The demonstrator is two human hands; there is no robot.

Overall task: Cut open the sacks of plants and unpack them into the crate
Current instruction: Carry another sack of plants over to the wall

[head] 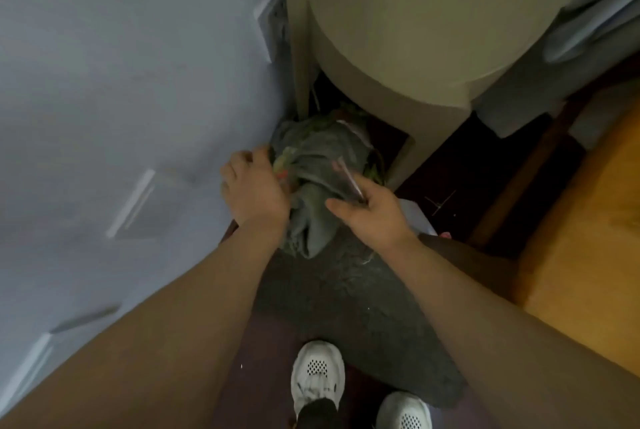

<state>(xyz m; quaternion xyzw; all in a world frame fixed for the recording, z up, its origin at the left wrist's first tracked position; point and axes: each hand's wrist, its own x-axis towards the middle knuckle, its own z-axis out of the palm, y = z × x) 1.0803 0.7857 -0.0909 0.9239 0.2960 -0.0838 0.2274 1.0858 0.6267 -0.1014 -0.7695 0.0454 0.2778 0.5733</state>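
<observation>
The grey sack (318, 165) is being worked on the floor under the round table (415, 41), squeezed between the wall (121, 82) and a table leg (403, 155). A thin, blurred cutter (348, 179) is being pinched in the right hand (372, 214). The left hand (254, 191) is being set at the sack's wall side, but its grip cannot be told. Left fingers or plants (285, 157) could be nicked by a slipping blade. Open room is being offered only toward the person, over the rug (346, 290).
</observation>
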